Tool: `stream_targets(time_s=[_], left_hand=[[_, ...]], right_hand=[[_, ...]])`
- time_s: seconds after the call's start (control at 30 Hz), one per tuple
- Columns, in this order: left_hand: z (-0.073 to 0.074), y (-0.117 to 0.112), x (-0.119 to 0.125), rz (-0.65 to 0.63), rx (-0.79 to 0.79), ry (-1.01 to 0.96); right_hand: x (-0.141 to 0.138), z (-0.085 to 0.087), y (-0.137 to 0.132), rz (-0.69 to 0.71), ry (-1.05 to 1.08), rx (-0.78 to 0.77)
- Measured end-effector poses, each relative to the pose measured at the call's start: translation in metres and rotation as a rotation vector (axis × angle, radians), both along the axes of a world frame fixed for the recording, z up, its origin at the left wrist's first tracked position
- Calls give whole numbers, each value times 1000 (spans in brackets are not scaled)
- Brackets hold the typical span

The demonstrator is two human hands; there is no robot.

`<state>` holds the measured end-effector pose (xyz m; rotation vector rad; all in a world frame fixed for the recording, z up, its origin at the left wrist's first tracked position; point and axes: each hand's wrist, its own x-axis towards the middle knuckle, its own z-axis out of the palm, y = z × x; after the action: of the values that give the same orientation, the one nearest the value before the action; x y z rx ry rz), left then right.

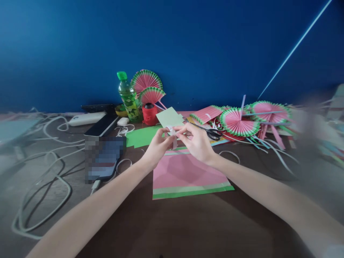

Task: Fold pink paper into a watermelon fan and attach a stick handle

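Close together, my left hand (pixel 155 149) and my right hand (pixel 198 144) pinch a small whitish strip (pixel 172 132) between thumbs and fingertips. Its exact kind is too small to make out. Below them lies a pink paper sheet (pixel 185 175) with light and dark green bands along its near and far edges. A pale green paper piece (pixel 169 116) shows just beyond my fingertips. Green paper sheets (pixel 143 137) lie flat to the left of my left hand. Black-handled scissors (pixel 213 134) rest to the right, past my right hand.
Pleated watermelon-coloured paper fans (pixel 239 122) are piled at right; others (pixel 147 83) lean on the blue wall. A green bottle (pixel 129 102) and a red container (pixel 149 114) stand at the back. On the left are a phone (pixel 107 157), a power bank (pixel 87 118) and looped white cables (pixel 68 193).
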<state>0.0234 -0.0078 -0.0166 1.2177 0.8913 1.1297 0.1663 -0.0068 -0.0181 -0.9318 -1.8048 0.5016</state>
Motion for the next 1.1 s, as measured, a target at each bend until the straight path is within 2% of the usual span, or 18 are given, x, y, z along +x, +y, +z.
stream_targets(time_s=[0.17,0.47,0.63,0.87,1.1], left_hand=[[-4,4,-4,-11,-9,1],[-2,3,-4,6,31,8],[-2,5,-6,31,33,28],[-2,6,-7,-33,41,5],[-2,9,-9,25,33,-22]], right_hand=[[1,-3,0,-1,-94,-1],[-2,2,-8,2,-233,82],[-3,1,-8,83,-198,59],[-2,0,-4,129,-77,-57],[-4,2,-8,180,-94,-50]])
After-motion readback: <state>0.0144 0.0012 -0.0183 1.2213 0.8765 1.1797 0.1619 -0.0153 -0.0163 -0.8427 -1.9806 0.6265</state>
